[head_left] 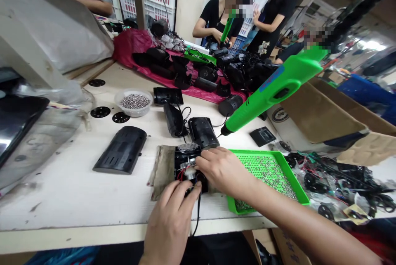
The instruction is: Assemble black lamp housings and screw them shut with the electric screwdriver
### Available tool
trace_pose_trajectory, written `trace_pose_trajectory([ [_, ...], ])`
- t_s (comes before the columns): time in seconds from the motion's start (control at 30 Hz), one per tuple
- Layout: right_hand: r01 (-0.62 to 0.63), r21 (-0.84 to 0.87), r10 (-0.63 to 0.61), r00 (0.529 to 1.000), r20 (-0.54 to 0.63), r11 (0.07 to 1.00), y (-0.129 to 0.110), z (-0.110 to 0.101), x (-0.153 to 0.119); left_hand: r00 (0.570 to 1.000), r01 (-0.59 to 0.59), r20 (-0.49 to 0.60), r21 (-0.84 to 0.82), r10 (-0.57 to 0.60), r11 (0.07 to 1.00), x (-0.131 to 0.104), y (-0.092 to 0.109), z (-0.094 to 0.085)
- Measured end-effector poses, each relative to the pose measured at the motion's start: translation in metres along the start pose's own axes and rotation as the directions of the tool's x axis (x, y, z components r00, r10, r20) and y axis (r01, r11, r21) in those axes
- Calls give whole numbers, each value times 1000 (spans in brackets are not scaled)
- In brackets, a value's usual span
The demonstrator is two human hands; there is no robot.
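Note:
An opened black device with red wires and a metal part inside lies on a folded cloth near the table's front edge. My left hand grips its lower end, fingertips beside a black cable. On its right side, my right hand is closed at the metal part; whatever its fingertips pinch is hidden. A black curved cover lies to the left. Above and to the right hangs a green electric screwdriver, its tip over the table, touched by neither hand.
A green tray of screws sits right of the device. Further back are a bowl of small metal parts and several black housings. Tangled wires and a cardboard box are at the right. People stand or sit behind the table.

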State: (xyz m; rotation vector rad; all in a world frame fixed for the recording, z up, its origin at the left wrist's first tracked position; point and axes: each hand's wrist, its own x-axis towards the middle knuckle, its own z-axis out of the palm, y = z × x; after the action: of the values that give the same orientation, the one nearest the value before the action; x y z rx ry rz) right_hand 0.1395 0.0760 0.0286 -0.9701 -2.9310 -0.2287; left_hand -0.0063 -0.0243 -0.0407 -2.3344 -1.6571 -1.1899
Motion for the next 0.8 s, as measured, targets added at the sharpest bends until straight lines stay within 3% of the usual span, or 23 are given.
trace_pose_trajectory([
  [0.2, 15, -13, -17, 986, -163, 1000, -3, 0, -13, 1000, 4, 16, 14, -5, 1000, 1, 3, -1],
  [0.33, -70, 43, 78, 969, -234, 997, 0, -1, -23, 997, -27, -73, -104, 19, 994, -2, 1, -5],
  [0.47, -146, 110, 172, 940, -295, 983, 0, 0, -29, 971, 92, -199, -218, -136, 972, -3, -1, -10],
  [0.6, -156, 125, 189, 927, -325, 980, -7, 0, -28, 947, 246, -141, -258, -289, 934, 3, -5, -9],
  [0.8, -139, 259, 250, 848, -467, 956, -16, -3, -31, 962, 226, -100, -229, -254, 947, 12, -7, -14],
])
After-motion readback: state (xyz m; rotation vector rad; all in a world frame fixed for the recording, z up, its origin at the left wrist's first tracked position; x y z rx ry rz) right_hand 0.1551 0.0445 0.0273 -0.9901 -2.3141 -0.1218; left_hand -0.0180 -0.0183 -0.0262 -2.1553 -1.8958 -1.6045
